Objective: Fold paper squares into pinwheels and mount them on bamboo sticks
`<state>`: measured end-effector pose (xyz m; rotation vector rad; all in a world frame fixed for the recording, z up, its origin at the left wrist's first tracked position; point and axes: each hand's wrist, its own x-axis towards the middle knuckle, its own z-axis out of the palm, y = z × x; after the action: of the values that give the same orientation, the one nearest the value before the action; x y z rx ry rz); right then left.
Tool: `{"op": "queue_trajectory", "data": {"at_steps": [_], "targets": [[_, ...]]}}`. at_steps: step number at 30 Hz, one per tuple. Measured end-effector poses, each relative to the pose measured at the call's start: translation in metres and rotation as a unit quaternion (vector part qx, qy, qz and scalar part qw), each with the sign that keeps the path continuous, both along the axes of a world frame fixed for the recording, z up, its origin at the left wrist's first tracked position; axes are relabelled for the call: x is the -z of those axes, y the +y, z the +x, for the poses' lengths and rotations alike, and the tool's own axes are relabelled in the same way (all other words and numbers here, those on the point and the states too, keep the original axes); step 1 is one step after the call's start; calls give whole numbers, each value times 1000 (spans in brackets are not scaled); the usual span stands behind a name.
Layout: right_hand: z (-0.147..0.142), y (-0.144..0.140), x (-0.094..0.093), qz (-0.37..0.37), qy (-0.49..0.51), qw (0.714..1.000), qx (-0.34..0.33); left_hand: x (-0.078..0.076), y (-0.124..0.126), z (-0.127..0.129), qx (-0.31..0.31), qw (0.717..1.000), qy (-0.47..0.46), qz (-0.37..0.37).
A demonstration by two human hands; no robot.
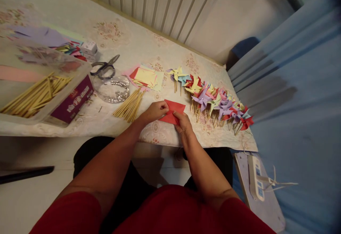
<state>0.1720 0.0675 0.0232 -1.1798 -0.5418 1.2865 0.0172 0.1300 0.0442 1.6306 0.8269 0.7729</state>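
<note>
Both our hands pinch red paper (172,112) at the surface (119,42) edge: left hand (154,111) and right hand (182,122), fingers closed on it. Looks mid-fold (pinwheels (213,99) alongside). Next move likely needs a clean crease, then a stick (130,106).

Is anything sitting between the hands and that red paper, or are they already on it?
Nothing visible stands between them. The left hand and the right hand both already grip the red paper, held just above the table. The loose sticks lie to its left and the finished pinwheels to its right, both apart from it.
</note>
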Motion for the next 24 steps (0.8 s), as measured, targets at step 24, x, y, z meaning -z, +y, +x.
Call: {"op": "queue_trajectory", "data": {"at_steps": [24], "targets": [[-2,-4,-7,-17,-13,1000,-10,3,1,4,-10,1000,3,10]]}}
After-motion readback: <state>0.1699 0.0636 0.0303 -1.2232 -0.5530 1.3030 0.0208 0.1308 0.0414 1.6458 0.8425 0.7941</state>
